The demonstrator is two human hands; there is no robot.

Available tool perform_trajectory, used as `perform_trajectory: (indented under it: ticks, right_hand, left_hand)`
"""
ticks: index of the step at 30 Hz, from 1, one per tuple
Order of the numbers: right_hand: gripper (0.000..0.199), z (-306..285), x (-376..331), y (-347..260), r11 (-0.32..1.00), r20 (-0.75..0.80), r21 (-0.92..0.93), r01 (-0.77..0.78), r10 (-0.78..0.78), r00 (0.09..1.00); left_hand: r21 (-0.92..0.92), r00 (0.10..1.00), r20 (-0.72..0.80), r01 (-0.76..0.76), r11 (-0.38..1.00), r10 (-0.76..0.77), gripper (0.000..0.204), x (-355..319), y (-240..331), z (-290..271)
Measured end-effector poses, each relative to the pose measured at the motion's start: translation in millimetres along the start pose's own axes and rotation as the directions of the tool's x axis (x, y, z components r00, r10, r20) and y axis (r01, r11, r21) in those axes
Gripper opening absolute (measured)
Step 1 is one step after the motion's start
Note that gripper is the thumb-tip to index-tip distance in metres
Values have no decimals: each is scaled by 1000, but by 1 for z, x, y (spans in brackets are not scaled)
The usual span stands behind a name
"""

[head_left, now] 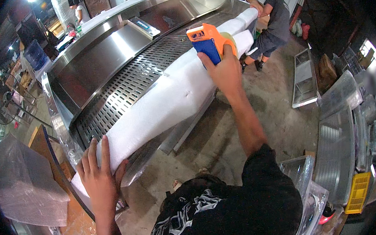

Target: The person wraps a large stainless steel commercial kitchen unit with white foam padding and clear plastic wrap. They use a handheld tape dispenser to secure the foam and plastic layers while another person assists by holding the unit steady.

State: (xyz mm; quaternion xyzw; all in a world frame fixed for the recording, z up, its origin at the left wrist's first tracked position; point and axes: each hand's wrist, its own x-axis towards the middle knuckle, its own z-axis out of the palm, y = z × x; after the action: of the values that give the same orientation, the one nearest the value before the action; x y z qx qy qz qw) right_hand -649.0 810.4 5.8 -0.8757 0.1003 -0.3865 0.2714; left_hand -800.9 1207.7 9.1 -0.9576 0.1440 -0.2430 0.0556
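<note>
Two hands share the work here. Nearest, the left hand (99, 175) lies flat with fingers spread on the near end of the white foam sheet (169, 99), pinning it over the front edge of the steel hood (99, 58). It grips nothing; it only presses. Farther up, the right hand (224, 68) is closed around the blue handle of an orange tape dispenser (208, 40), which touches the foam about midway along the edge. To my eye, the step goes best if the near hand holds the foam taut and square to the edge while the dispenser runs flat, so no wrinkle forms. At the far end, another person's hand (256, 8) rests on the foam, and a crouching person (273, 22) is beyond.
</note>
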Motion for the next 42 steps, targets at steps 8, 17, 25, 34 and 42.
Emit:
perform_trajectory:
  ticks: [8, 17, 25, 34, 42]
  right_hand:
    - [77, 27, 21, 28, 997, -48, 13, 70, -69, 996]
    - [75, 18, 34, 24, 980, -138, 56, 192, -183, 973]
    - [77, 22, 44, 19, 991, 61, -42, 124, -122, 991]
    - [94, 28, 66, 17, 978, 243, -123, 166, -132, 961]
    - [102, 23, 79, 21, 898, 258, -419, 132, -22, 966]
  left_hand:
    - [30, 991, 30, 130, 991, -131, 87, -11, 17, 8]
    - [129, 987, 4, 156, 979, -158, 85, -20, 18, 19]
    - [80, 993, 45, 106, 991, -110, 87, -8, 19, 14]
    - [38, 970, 123, 204, 978, -207, 91, -28, -6, 13]
    - [-337, 921, -214, 244, 909, -326, 90, -89, -54, 31]
